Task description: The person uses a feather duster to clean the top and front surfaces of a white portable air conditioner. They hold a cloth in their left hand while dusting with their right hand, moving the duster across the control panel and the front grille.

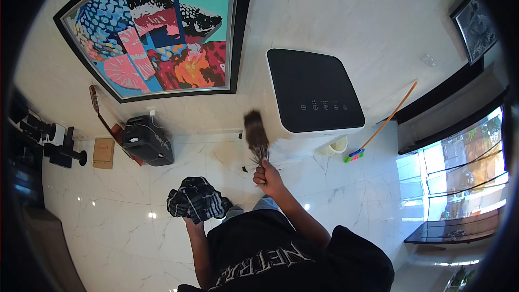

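Note:
My right hand (268,179) grips the base of a feather duster (256,132), whose brown feathers are blurred. The duster's head is alongside the left side of a white portable air cooler (277,105); whether the two touch I cannot tell. On top of the cooler is a glossy black panel (314,83) with a row of touch icons and small lights. A bunched black-and-white plaid cloth (197,199) rests in my left hand (189,220), hiding most of the fingers.
A large framed colourful painting (162,40) hangs on the wall. Below it stand a black speaker (146,140), a guitar (117,134) and a cardboard box (103,153). Right of the cooler are a cream bucket (337,146) and a broom (383,127) leaning on the wall.

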Action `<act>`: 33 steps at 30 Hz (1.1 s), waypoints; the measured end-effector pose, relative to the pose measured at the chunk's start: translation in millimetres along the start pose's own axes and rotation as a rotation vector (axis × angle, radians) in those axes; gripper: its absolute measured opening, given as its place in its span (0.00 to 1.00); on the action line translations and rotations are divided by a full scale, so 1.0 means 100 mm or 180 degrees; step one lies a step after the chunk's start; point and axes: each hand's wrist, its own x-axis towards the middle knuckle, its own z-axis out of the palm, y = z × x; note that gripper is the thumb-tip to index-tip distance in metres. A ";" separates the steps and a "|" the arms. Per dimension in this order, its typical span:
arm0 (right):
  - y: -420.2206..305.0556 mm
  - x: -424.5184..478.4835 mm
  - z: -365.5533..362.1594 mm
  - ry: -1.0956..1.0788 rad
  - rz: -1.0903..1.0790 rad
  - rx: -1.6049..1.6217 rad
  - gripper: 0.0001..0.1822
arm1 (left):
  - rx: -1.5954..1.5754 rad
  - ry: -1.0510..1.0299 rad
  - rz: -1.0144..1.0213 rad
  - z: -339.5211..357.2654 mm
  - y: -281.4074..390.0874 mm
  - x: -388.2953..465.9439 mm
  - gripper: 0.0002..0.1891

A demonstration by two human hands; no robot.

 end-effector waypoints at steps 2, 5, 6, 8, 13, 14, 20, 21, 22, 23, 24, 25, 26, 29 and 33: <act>0.01 -0.02 0.03 0.0101 -0.0231 -0.0074 0.18 | -0.0094 0.0303 -0.0063 0.24 0.01 0.01 0.19; -0.06 0.07 0.06 0.0033 0.0304 0.0450 0.19 | 0.0009 0.0250 -0.0074 0.16 0.06 -0.01 0.23; -0.13 0.04 0.02 -0.0121 0.0628 0.0557 0.19 | 0.0085 0.0141 -0.0085 0.13 0.08 0.00 0.25; -0.15 -0.02 0.02 -0.0233 0.0472 0.0393 0.19 | 0.0352 0.0097 -0.0056 0.18 0.11 0.01 0.25; -0.09 0.07 -0.22 0.0106 0.0140 0.0725 0.17 | 0.0462 0.0221 0.0012 0.22 0.09 0.08 0.24; -0.08 0.12 -0.31 0.0167 0.0395 0.0831 0.17 | 0.0482 0.0342 -0.0001 0.20 0.08 0.09 0.24; 0.24 0.02 -0.64 0.0265 0.0237 -0.0023 0.17 | 0.0547 -0.0168 -0.0281 0.30 0.07 0.18 0.20; 0.33 0.14 -0.94 0.0416 0.0305 0.0302 0.17 | 0.0471 -0.0383 -0.0461 0.37 0.00 0.23 0.20; 0.36 0.17 -1.02 0.0533 0.0453 0.0554 0.17 | 0.0409 -0.0555 -0.0553 0.41 -0.01 0.22 0.20; 0.37 0.20 -1.11 0.0513 0.0756 0.0967 0.17 | 0.0267 -0.0639 -0.0663 0.28 0.00 0.22 0.20; 0.37 0.21 -1.08 0.0490 0.1068 0.1398 0.17 | 0.0142 -0.0718 -0.0772 0.14 0.03 0.23 0.20; 0.40 0.18 -1.10 0.0487 0.1353 0.1874 0.18 | 0.0145 -0.0618 -0.0775 0.08 0.03 0.22 0.20; 0.44 0.16 -1.12 0.0339 0.1554 0.2321 0.17 | 0.0174 -0.0503 -0.0730 0.02 -0.01 0.19 0.21; 0.37 0.11 -1.11 0.0114 0.1319 0.1812 0.17 | 0.0371 -0.0217 -0.0653 -0.02 -0.17 0.21 0.21; 0.34 0.33 -1.17 0.0526 0.1022 0.1243 0.18 | 0.0489 -0.0118 -0.0301 -0.04 -0.27 0.05 0.22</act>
